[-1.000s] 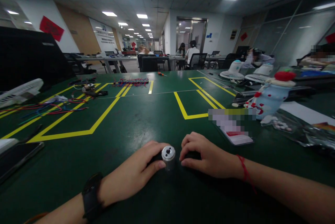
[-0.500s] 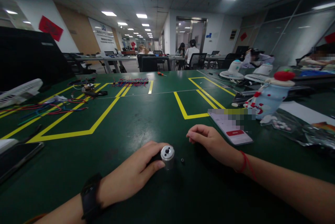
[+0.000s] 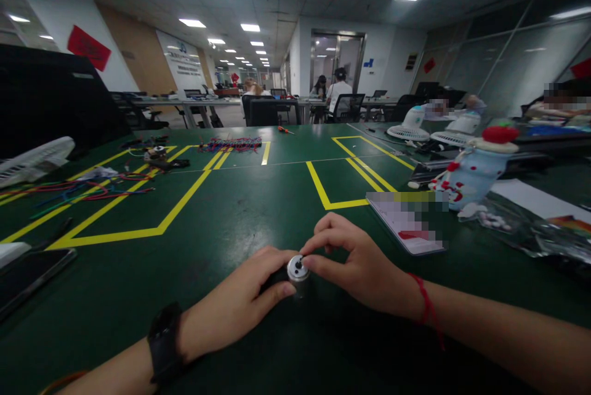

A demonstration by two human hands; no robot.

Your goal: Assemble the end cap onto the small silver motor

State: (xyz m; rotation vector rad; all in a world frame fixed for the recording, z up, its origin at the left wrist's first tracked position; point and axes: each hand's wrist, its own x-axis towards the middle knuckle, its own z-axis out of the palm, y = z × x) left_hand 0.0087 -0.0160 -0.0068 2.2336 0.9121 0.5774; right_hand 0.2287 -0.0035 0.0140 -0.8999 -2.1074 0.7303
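Observation:
My left hand (image 3: 252,287) is wrapped round a small silver cylindrical motor (image 3: 300,284) that stands upright on the green table. The motor's round end face points up, showing dark holes and a centre shaft. My right hand (image 3: 353,259) comes from the right, thumb and index fingertip pinched together at the right edge of that face. Whatever lies between those fingertips is too small to make out. I cannot see the little dark ring-like part that lay beside the motor.
A phone (image 3: 406,226) lies right of my right hand, near a pale blue cup (image 3: 480,173) and plastic bags. Loose wires (image 3: 101,186) and another dark phone (image 3: 37,281) are on the left. Toward the back lies an orange screwdriver (image 3: 285,130); people sit beyond.
My right hand has moved left and down, bringing its fingertips to the motor's top. The small part on the table is out of sight. My left hand keeps its hold, shifted slightly right.

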